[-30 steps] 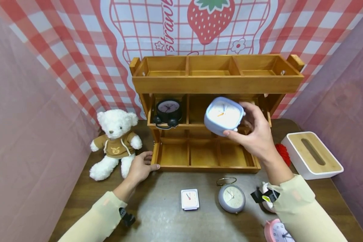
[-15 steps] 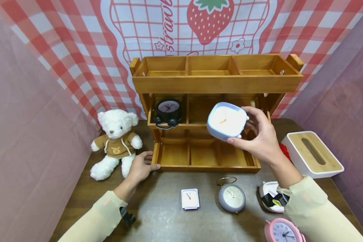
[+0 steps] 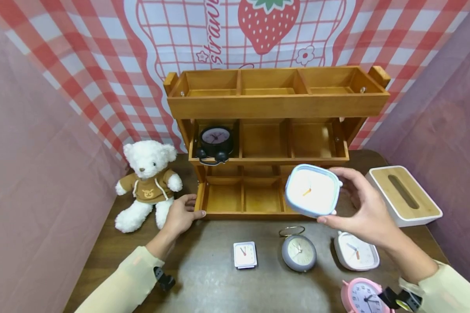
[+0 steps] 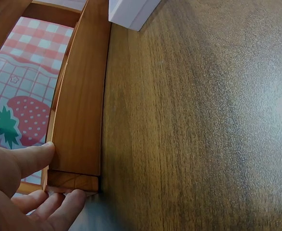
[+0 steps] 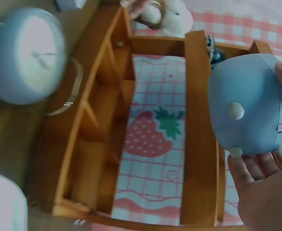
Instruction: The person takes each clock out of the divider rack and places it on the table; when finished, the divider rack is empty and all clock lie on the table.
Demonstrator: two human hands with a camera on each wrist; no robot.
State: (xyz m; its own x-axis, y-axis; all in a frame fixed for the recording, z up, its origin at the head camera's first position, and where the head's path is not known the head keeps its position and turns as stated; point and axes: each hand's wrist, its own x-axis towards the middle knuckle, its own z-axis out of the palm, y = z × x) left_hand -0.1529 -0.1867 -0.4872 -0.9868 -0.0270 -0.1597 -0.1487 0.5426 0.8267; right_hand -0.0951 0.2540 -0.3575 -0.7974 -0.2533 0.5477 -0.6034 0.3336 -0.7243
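Note:
My right hand (image 3: 370,215) holds a light blue alarm clock (image 3: 312,191) with a white face, thumb at its lower edge and fingers round the far side. The clock is in the air before the lower right of a three-tier wooden shelf (image 3: 278,106). In the right wrist view its blue back (image 5: 246,108) shows small white knobs. My left hand (image 3: 183,214) grips the shelf's bottom left corner; in the left wrist view the thumb (image 4: 37,156) lies on the front board and the fingers curl round the end. A black twin-bell alarm clock (image 3: 216,141) sits in the middle tier's left compartment.
On the table stand a small white square clock (image 3: 244,255), a grey round clock (image 3: 299,253), a white clock (image 3: 356,252) and a pink clock (image 3: 362,298). A white teddy bear (image 3: 150,187) sits left of the shelf, a tissue box (image 3: 407,195) right.
My right hand has moved the blue clock down and to the right, away from the middle tier, uncovering its right compartments. My left hand stays at the shelf corner.

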